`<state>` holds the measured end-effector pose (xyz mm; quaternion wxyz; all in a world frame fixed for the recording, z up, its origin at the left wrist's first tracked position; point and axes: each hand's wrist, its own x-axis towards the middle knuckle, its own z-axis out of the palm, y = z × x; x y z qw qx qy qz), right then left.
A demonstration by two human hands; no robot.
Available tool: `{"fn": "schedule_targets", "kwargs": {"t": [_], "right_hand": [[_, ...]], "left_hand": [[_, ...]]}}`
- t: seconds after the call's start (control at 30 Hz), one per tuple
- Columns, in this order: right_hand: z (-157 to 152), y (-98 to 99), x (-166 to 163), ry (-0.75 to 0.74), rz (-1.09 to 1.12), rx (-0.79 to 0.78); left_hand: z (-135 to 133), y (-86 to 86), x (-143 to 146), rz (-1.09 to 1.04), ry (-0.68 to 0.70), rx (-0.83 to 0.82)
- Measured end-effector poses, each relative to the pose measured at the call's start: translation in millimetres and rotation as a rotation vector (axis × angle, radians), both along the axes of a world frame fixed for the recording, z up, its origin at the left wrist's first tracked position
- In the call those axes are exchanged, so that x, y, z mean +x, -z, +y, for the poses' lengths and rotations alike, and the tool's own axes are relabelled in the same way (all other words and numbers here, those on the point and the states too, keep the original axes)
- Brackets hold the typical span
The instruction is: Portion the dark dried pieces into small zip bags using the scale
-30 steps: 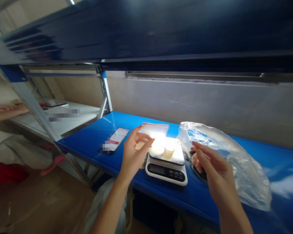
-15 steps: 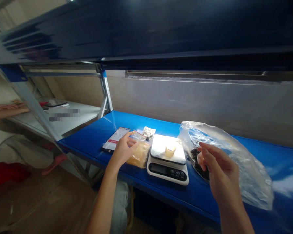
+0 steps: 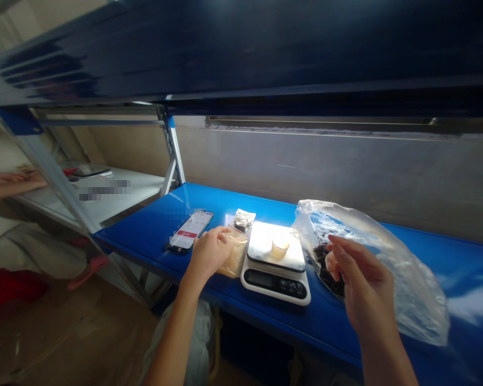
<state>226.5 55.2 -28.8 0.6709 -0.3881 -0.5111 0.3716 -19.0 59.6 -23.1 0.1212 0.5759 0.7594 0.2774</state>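
My left hand (image 3: 209,252) rests closed on a stack of small yellowish zip bags (image 3: 235,257) lying on the blue shelf (image 3: 145,230) just left of the white kitchen scale (image 3: 276,268). A small paper cup (image 3: 280,247) stands on the scale's platform. My right hand (image 3: 356,287) hovers with curled fingers at the mouth of a large clear plastic bag (image 3: 386,268) that holds dark pieces (image 3: 326,268). What the right fingers pinch, if anything, is hidden.
A phone (image 3: 191,230) lies on the shelf left of my left hand, and a small silvery packet (image 3: 244,219) sits behind the zip bags. A dark upper shelf (image 3: 241,53) hangs overhead. Another person's arm (image 3: 8,182) lies on a white shelf (image 3: 116,195) at far left.
My left hand has come down from holding a zip bag in the air over the scale to pressing on the bags on the shelf. The right hand barely moved.
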Motion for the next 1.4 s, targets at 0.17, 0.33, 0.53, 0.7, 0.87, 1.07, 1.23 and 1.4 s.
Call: {"fn": "schedule_targets", "kwargs": {"t": [0.17, 0.33, 0.53, 0.7, 0.87, 1.07, 1.23, 1.4], "right_hand": [[-0.6, -1.4, 0.2, 0.000, -0.024, -0.001], [2.1, -2.3, -0.7, 0.034, -0.028, 0.016], [1.8, -4.8, -0.1, 0.048, 0.006, 0.014], [0.2, -4.1, 2.2, 0.034, -0.031, -0.005], [0.4, -7.5, 11.9, 0.082, -0.009, 0.058], [-5.6, -15.7, 45.4, 0.259, 0.196, 0.085], [-17.0, -20.0, 75.5, 0.372, 0.394, 0.092], [-26.9, -24.8, 91.8, 0.403, 0.528, 0.084]], "left_hand": [[-2.2, -3.0, 1.9, 0.151, -0.042, -0.031], [-0.2, 4.7, -1.8, 0.183, -0.046, -0.001], [-0.9, 5.2, 1.2, 0.180, -0.059, 0.030], [0.1, 7.6, 2.8, 0.208, -0.087, 0.062], [4.5, 9.8, 1.8, 0.166, -0.032, 0.133], [11.2, 9.4, -0.9, 0.074, 0.083, 0.294], [22.7, 10.6, 4.1, 0.082, 0.157, 0.348], [48.5, 1.3, -3.9, 0.229, 0.257, 0.200]]}}
